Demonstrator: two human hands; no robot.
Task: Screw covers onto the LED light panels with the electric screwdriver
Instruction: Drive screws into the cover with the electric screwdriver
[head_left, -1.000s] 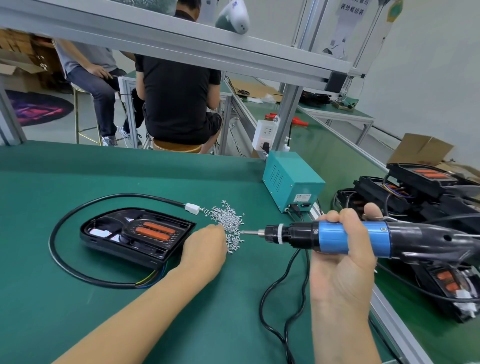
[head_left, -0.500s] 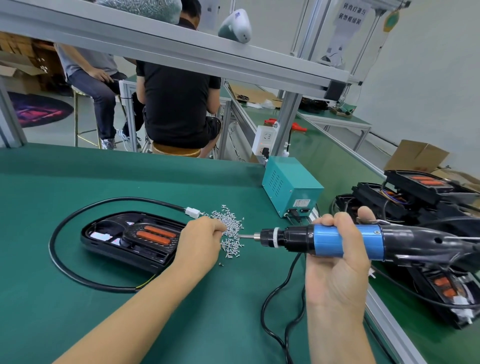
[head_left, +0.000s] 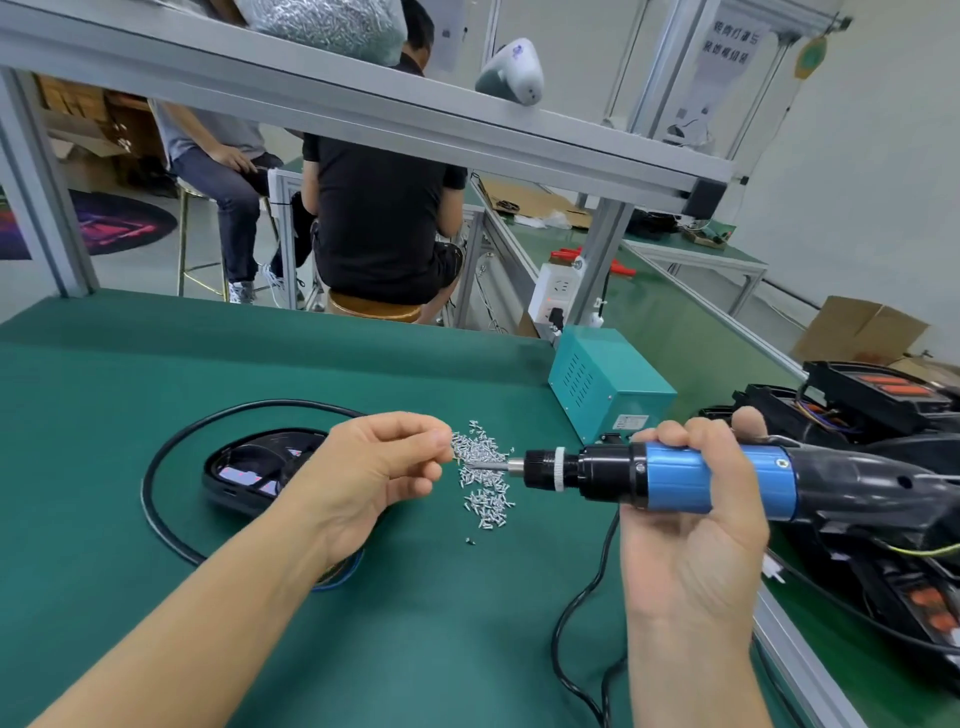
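My right hand (head_left: 696, 525) grips the blue and black electric screwdriver (head_left: 670, 475), held level with its bit pointing left. My left hand (head_left: 369, 473) is raised above the mat and pinches a small screw (head_left: 460, 460) against the bit's tip. Under both lies a loose pile of small silver screws (head_left: 485, 475) on the green mat. A black LED light panel (head_left: 249, 467) with its black cable (head_left: 156, 467) looped around it rests on the mat, partly hidden behind my left hand.
A teal power box (head_left: 608, 387) stands at the mat's right edge, the screwdriver's cord (head_left: 576, 618) trailing below. Several black light panels (head_left: 878, 400) are stacked at the right. Two people (head_left: 379, 208) sit beyond the table. An aluminium frame bar (head_left: 363, 114) crosses overhead.
My left hand picked a screw from the pile, lifted and brought it to the screwdriver's bit. The panel is now more hidden behind that hand. The view has shifted slightly.
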